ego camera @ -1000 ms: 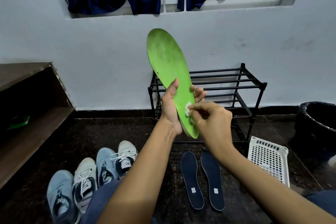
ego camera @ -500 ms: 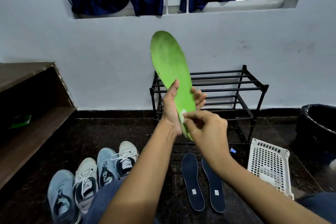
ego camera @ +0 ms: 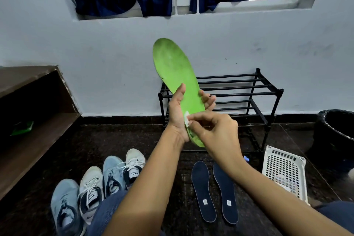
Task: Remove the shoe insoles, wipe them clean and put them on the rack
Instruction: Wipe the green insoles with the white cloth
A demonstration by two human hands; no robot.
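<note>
Head view: the right hand (ego camera: pixel 216 132), thumb and forefinger pinched on a white scrap (ego camera: pixel 186 119), has dragged it across the heel of the green insole (ego camera: pixel 176 74) toward the left palm, so wiping seems underway. The left hand (ego camera: pixel 177 113) grips the insole between thumb and curled fingers. Its long axis runs upward, the toe above the fingertips and leaning left.

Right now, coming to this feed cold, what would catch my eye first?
The bright green insole stands upright mid-frame against the pale wall. The left hand grips its lower half while the right hand pinches a small white scrap against it. Below, two dark blue insoles lie side by side on the floor, and the black rack stands behind the hands, by the wall.
</note>
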